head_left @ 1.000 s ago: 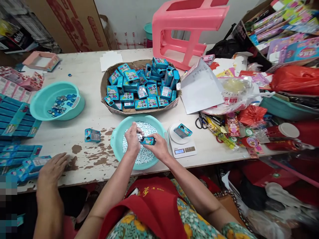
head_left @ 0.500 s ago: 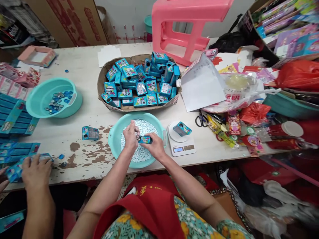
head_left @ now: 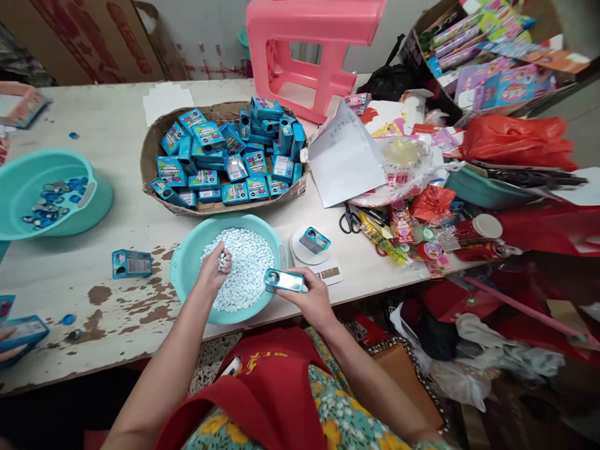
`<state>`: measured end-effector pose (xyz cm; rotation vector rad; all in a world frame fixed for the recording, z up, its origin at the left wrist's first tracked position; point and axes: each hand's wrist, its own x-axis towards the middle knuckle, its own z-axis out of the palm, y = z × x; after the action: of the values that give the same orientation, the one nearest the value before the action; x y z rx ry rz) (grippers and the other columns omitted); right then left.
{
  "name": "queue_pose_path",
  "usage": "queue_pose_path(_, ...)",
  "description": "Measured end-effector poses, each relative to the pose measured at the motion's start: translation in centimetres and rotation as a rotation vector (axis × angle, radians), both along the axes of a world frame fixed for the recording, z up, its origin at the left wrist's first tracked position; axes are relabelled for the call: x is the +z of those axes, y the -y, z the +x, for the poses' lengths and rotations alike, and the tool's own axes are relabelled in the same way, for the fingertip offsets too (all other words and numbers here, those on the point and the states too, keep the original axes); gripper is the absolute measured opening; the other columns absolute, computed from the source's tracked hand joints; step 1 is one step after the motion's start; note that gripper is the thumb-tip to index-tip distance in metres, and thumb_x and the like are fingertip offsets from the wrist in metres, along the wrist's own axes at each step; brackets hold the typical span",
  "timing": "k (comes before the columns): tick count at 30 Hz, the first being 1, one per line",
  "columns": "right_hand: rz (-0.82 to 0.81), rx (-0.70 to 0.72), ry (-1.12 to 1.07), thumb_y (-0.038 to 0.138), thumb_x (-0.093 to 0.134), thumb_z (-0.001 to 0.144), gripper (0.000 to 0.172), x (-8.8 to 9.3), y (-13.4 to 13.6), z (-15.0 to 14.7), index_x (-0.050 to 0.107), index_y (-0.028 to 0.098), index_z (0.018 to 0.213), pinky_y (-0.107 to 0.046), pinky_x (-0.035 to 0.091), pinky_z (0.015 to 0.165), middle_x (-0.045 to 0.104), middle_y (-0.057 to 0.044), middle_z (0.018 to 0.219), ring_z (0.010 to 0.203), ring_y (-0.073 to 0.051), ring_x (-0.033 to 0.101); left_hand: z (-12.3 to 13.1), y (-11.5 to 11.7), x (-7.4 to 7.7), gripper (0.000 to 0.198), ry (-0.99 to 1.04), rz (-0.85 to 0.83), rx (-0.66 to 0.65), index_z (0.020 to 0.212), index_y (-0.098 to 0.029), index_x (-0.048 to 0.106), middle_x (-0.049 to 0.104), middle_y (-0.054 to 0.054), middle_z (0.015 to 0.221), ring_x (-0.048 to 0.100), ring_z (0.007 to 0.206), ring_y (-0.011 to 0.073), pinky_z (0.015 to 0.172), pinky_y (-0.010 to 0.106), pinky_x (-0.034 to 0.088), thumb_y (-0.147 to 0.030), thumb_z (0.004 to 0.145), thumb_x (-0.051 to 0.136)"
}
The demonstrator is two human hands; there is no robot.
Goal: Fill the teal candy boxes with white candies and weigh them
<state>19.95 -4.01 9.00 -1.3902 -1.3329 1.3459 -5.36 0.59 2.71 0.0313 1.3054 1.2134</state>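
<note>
My left hand [head_left: 214,270] is closed on a few white candy pellets over the teal basin [head_left: 185,272], which is full of white pellets [head_left: 246,265]. My right hand [head_left: 309,299] grips a small blue tin box [head_left: 284,280] at the basin's near right rim. Another blue box [head_left: 314,239] sits on the white kitchen scale [head_left: 328,270] just to the right.
A cardboard tray [head_left: 154,145] piled with several blue boxes stands behind the basin. One blue box [head_left: 132,263] lies to the left. A second teal basin [head_left: 96,203] with blue caps is at far left. A pink stool [head_left: 304,50], scissors [head_left: 347,221] and packaging clutter fill the right. Another person's fingertips [head_left: 7,350] hold a box at the left edge.
My hands have parted: the left one dropped onto the pellets, the right one pulled the blue box toward the basin's near right rim. The view swung right, so the other person's arm left the frame.
</note>
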Motion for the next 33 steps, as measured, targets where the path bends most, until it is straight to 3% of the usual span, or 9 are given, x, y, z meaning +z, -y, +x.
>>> queue_pose_path(4,-0.019,-0.371,0.069,0.039,0.077,0.064,0.045,-0.9,-0.2,7.8,0.061,0.018,0.1,-0.032,0.051,0.072,0.066,-0.003,0.089,0.078,-0.018,0.061,1.4,0.4,-1.2,0.02,0.091,0.003,-0.036,0.072,-0.015,0.051,0.04,-0.005,0.045,0.035,0.032,0.0053,0.03,0.015,0.022,-0.028,0.087,0.052)
queue_pose_path(8,0.051,-0.706,0.3,0.044,0.076,0.061,0.051,-5.5,-2.6,15.7,0.059,0.014,0.098,-0.033,0.051,0.068,0.064,-0.004,0.082,0.072,-0.018,0.06,2.4,0.2,-2.1,0.006,0.13,0.014,0.021,0.086,-0.012,0.055,0.052,-0.002,0.058,0.046,0.04,0.0057,0.033,0.013,0.03,-0.009,0.082,0.052)
queue_pose_path(13,0.071,-0.782,0.443,0.049,0.072,0.061,0.053,-9.4,-4.8,20.0,0.058,0.012,0.097,-0.04,0.05,0.076,0.064,-0.011,0.092,0.085,-0.025,0.06,3.0,-0.3,-2.4,0.005,0.165,0.026,0.061,0.086,-0.012,0.055,0.049,-0.003,0.057,0.041,0.037,0.0043,0.031,0.013,0.028,-0.011,0.084,0.051)
queue_pose_path(18,0.282,-0.655,0.567,0.048,0.076,0.061,0.078,-8.6,-6.3,15.9,0.046,0.013,0.125,-0.048,0.035,0.101,0.045,-0.019,0.133,0.123,-0.031,0.041,4.0,-0.7,-1.9,0.024,0.146,-0.013,0.109,0.072,-0.015,0.048,0.048,-0.003,0.054,0.044,0.038,0.0054,0.033,0.015,0.031,-0.032,0.087,0.055)
queue_pose_path(20,0.395,-0.426,0.588,0.047,0.078,0.06,0.079,-8.1,-7.5,12.5,0.046,0.015,0.125,-0.049,0.034,0.102,0.049,-0.018,0.13,0.123,-0.031,0.042,4.6,-0.8,-1.6,0.024,0.148,-0.032,0.118,0.074,-0.016,0.049,0.045,-0.005,0.051,0.04,0.036,0.0046,0.033,0.014,0.029,-0.034,0.086,0.057)
queue_pose_path(22,0.371,-0.25,0.516,0.046,0.073,0.067,0.058,-7.2,-8.7,9.0,0.055,0.017,0.114,-0.046,0.041,0.095,0.06,-0.013,0.112,0.109,-0.028,0.053,5.2,-0.9,-0.9,0.026,0.18,-0.039,0.124,0.073,-0.017,0.048,0.038,-0.007,0.046,0.034,0.032,0.0041,0.031,0.015,0.025,-0.038,0.086,0.057)
queue_pose_path(25,0.385,-0.128,0.4,0.042,0.067,0.076,0.034,-4.7,-9.4,4.8,0.061,0.02,0.101,-0.038,0.047,0.085,0.063,-0.007,0.097,0.094,-0.023,0.059,5.8,-1.0,2.0,0.034,0.202,0.044,0.163,0.068,-0.018,0.043,0.033,-0.009,0.043,0.032,0.032,0.004,0.031,0.015,0.021,-0.043,0.083,0.06)
queue_pose_path(30,0.521,0.142,0.333,0.035,0.071,0.075,0.03,0.2,-7.6,-0.6,0.062,0.024,0.101,-0.037,0.044,0.084,0.065,-0.004,0.095,0.092,-0.022,0.06,7.1,-1.5,9.3,0.037,-0.001,0.392,0.259,0.068,-0.017,0.046,0.038,-0.007,0.05,0.035,0.037,0.0031,0.035,0.016,0.023,-0.047,0.076,0.067)
queue_pose_path(33,0.513,0.238,0.313,0.033,0.073,0.074,0.029,0.7,-6.4,-3.8,0.062,0.024,0.099,-0.036,0.044,0.08,0.066,-0.003,0.093,0.09,-0.022,0.06,7.5,-1.7,10.9,0.038,-0.199,0.486,0.322,0.062,-0.017,0.046,0.042,-0.004,0.053,0.043,0.043,0.0049,0.04,0.018,0.031,-0.045,0.076,0.067)
